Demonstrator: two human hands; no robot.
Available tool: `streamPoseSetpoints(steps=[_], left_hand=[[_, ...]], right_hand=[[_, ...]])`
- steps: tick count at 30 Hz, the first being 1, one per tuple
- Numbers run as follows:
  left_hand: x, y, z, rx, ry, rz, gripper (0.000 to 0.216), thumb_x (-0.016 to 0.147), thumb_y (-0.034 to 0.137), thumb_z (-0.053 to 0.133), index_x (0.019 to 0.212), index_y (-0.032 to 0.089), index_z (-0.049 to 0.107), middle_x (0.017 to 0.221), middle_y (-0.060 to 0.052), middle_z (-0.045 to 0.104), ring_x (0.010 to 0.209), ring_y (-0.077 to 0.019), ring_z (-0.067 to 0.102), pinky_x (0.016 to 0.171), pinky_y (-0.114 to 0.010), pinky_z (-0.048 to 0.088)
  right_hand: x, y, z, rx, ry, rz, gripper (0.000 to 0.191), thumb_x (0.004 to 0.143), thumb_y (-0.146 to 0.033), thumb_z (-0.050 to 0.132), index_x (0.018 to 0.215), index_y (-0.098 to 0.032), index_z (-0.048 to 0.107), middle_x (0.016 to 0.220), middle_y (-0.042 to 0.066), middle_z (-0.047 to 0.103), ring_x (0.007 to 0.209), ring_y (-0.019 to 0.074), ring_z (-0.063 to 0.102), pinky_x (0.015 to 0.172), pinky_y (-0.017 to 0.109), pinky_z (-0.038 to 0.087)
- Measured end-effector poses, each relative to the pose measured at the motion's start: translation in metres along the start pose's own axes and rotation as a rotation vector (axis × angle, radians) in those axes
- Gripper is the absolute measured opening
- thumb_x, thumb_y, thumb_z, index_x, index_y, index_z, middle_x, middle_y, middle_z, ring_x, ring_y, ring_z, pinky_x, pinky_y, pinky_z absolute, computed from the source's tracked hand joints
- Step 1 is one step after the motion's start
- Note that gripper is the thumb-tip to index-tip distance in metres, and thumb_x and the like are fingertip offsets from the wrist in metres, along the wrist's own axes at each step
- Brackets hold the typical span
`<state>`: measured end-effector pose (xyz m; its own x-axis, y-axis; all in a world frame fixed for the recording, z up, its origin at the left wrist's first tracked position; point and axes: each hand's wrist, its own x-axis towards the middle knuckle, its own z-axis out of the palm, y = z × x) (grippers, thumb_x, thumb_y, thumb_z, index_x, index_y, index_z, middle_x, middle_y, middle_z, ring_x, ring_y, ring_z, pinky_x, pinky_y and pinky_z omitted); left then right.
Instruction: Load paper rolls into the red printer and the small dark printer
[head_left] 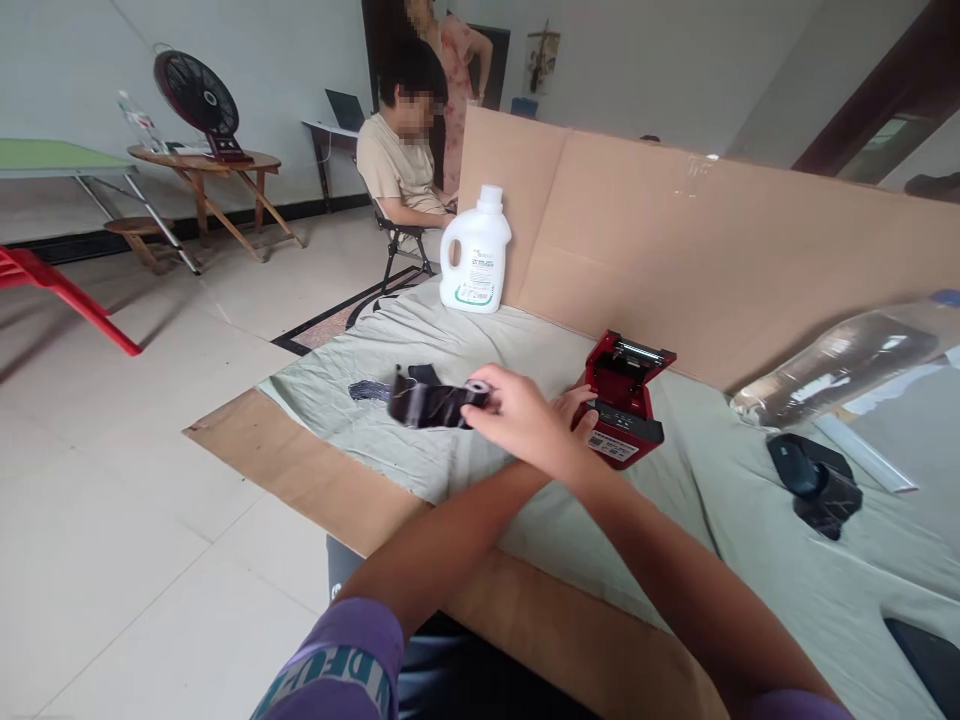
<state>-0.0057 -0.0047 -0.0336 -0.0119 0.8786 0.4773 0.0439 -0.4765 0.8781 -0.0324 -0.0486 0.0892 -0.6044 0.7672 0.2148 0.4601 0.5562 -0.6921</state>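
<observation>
My arms cross over the cloth. My right hand [514, 410] is on the left side, closed on a small dark roll [478, 390] with a pale core. A loose dark strip [427, 403] trails from it to the left, blurred by motion. Partly hidden behind my right wrist, my left hand [576, 408] grips the left side of a small red printer [626, 450]. The printer's lid [634, 353] stands raised, showing the red inside. Some dark crumpled pieces [369, 391] lie on the cloth beyond the strip.
A white detergent jug [474, 260] stands at the back before a cardboard wall [675, 220]. To the right lie a clear plastic bottle [847, 355], a dark device [810, 470] and a black phone-like slab [926, 650]. One person [401, 170] sits behind; another stands farther back.
</observation>
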Motion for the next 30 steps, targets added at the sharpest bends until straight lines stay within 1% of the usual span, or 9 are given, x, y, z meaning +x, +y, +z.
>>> streamPoseSetpoints(steps=[6,11,14,19,22,24,25,27,30], left_hand=[[0.001,-0.002,-0.004,0.061,-0.018,0.133,0.030,0.099,0.031,0.046,0.126,0.023,0.058,0.143,-0.009,0.057,0.136,-0.0231,0.050,0.117,-0.044,0.038],[0.002,-0.002,-0.006,0.099,-0.030,0.147,0.031,0.100,0.031,0.046,0.128,0.023,0.057,0.143,-0.008,0.057,0.136,-0.0213,0.050,0.117,-0.041,0.037],[0.002,-0.002,-0.006,0.108,-0.024,0.168,0.031,0.100,0.031,0.046,0.128,0.022,0.058,0.143,-0.008,0.058,0.135,-0.0210,0.051,0.117,-0.040,0.037],[0.001,0.000,-0.006,0.104,-0.024,0.176,0.031,0.101,0.030,0.046,0.127,0.020,0.058,0.142,-0.009,0.058,0.135,-0.0208,0.051,0.116,-0.039,0.037],[0.001,0.003,-0.008,0.120,-0.033,0.156,0.032,0.101,0.031,0.045,0.128,0.020,0.057,0.143,-0.008,0.058,0.136,-0.0200,0.050,0.117,-0.038,0.036],[0.001,0.004,-0.009,0.135,-0.036,0.133,0.032,0.101,0.031,0.045,0.129,0.021,0.057,0.144,-0.007,0.057,0.136,-0.0195,0.050,0.117,-0.038,0.037],[0.001,0.005,-0.009,0.140,-0.037,0.126,0.032,0.101,0.031,0.045,0.129,0.021,0.057,0.144,-0.007,0.057,0.135,-0.0191,0.051,0.117,-0.037,0.037],[0.002,0.004,-0.009,0.143,-0.042,0.127,0.032,0.100,0.031,0.046,0.129,0.021,0.057,0.144,-0.006,0.058,0.136,-0.0187,0.050,0.117,-0.036,0.037],[0.003,0.000,-0.008,0.143,-0.051,0.141,0.033,0.099,0.031,0.046,0.129,0.020,0.057,0.143,-0.007,0.058,0.136,-0.0187,0.050,0.117,-0.035,0.036]], right_hand=[[0.027,-0.007,0.081,-0.385,-0.102,-0.067,0.017,0.085,-0.029,0.060,0.101,-0.023,0.057,0.091,0.006,0.073,0.081,0.0244,0.070,0.062,0.030,0.047],[0.022,0.005,0.112,-0.529,-0.134,-0.004,0.016,0.089,-0.029,0.056,0.104,-0.024,0.055,0.094,0.011,0.075,0.080,0.0288,0.072,0.065,0.037,0.050],[0.019,0.008,0.116,-0.558,-0.126,0.001,0.018,0.091,-0.027,0.054,0.107,-0.020,0.055,0.095,0.014,0.074,0.080,0.0306,0.072,0.068,0.040,0.051],[0.020,0.007,0.115,-0.561,-0.095,0.040,0.020,0.091,-0.030,0.057,0.109,-0.020,0.058,0.099,0.012,0.072,0.086,0.0279,0.069,0.072,0.037,0.051],[0.023,0.012,0.103,-0.500,0.031,0.045,0.037,0.094,-0.037,0.054,0.125,-0.018,0.057,0.114,0.013,0.068,0.099,0.0267,0.065,0.080,0.036,0.050],[0.027,0.019,0.090,-0.488,0.103,0.014,0.041,0.098,-0.028,0.045,0.136,-0.016,0.054,0.121,0.013,0.065,0.107,0.0250,0.060,0.088,0.036,0.046],[0.030,0.023,0.083,-0.519,0.097,-0.019,0.041,0.097,-0.021,0.043,0.136,-0.017,0.055,0.121,0.012,0.064,0.109,0.0251,0.056,0.091,0.037,0.044],[0.037,0.032,0.072,-0.638,-0.017,-0.122,0.039,0.093,-0.011,0.045,0.125,-0.020,0.065,0.119,0.011,0.065,0.113,0.0277,0.050,0.094,0.041,0.037],[0.045,0.043,0.068,-0.796,-0.216,-0.268,0.025,0.088,-0.012,0.056,0.107,-0.021,0.070,0.114,0.010,0.067,0.118,0.0323,0.043,0.095,0.047,0.030]])
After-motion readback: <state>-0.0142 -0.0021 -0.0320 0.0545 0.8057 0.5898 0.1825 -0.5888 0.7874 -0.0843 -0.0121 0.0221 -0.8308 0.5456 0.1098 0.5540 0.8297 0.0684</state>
